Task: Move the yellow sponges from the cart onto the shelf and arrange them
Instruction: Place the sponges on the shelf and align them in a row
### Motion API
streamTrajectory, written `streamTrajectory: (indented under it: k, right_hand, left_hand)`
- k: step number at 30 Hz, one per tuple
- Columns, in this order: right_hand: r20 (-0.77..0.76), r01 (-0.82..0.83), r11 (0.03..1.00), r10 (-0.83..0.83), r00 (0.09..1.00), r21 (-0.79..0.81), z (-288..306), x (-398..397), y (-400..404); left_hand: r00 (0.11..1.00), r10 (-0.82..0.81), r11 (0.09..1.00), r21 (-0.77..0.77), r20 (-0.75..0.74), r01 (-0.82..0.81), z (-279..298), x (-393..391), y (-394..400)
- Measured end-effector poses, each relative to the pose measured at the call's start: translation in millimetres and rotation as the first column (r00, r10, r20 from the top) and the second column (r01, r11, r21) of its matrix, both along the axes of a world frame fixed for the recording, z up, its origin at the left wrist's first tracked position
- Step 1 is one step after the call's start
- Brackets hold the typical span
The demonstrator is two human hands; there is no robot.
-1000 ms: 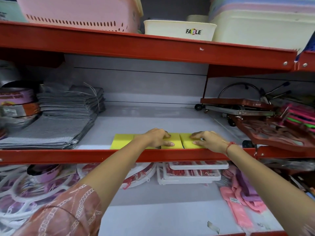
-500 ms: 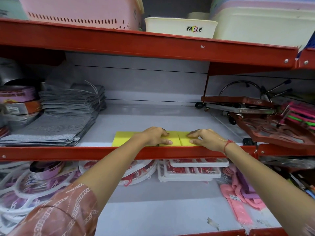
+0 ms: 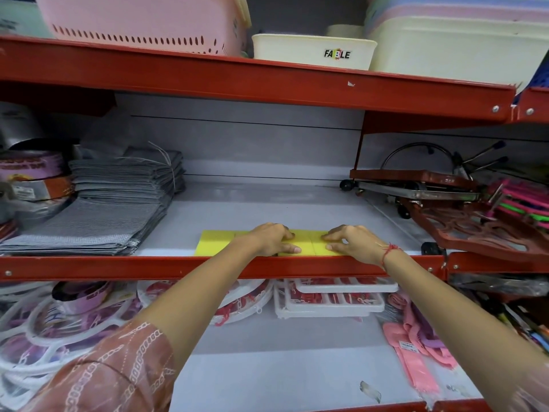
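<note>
Three yellow sponges lie side by side in a row at the front edge of the middle shelf (image 3: 118,266). The left sponge (image 3: 212,243) is free. My left hand (image 3: 270,237) lies over the middle sponge (image 3: 301,242), fingers on top and thumb at its front edge. My right hand (image 3: 353,242), with a red thread at the wrist, holds the right sponge (image 3: 319,248) the same way. The sponges touch one another. No cart is in view.
Stacked grey cloths (image 3: 118,188) fill the shelf's left side, with tape rolls (image 3: 32,179) beyond them. Brown metal racks (image 3: 463,215) crowd the right. Pink and cream baskets (image 3: 142,22) stand on the shelf above. White hangers and pink items lie on the shelf below.
Both hands stay on the sponges. My right hand has edged slightly left, keeping the right sponge against the middle one.
</note>
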State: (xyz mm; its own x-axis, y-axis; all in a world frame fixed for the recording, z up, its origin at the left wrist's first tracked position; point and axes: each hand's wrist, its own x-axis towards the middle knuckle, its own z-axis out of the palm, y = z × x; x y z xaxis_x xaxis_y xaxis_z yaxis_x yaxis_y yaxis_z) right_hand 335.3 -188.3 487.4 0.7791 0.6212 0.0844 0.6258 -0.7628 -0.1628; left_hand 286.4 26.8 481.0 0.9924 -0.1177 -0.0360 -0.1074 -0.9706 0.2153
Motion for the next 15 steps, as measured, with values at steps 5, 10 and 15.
streamTrajectory:
  k: [5, 10, 15]
  right_hand:
    - [-0.003, 0.004, 1.0, -0.004, 1.0, -0.014, 3.4, -0.9, 1.6]
    - [0.001, -0.032, 0.999, 0.032, 1.0, 0.037, 13.9, -5.0, 8.4]
    - [-0.069, -0.074, 0.997, 0.074, 0.995, -0.009, 13.5, -11.2, 27.1]
  left_hand:
    - [1.0, -0.023, 1.0, -0.01, -0.009, 0.023, 2.9, -4.3, 1.8]
    - [0.999, 0.007, 0.994, -0.109, 0.041, -0.003, 16.4, -21.1, 30.7]
    - [0.998, 0.057, 0.99, -0.125, -0.024, -0.06, 15.4, -43.9, 72.1]
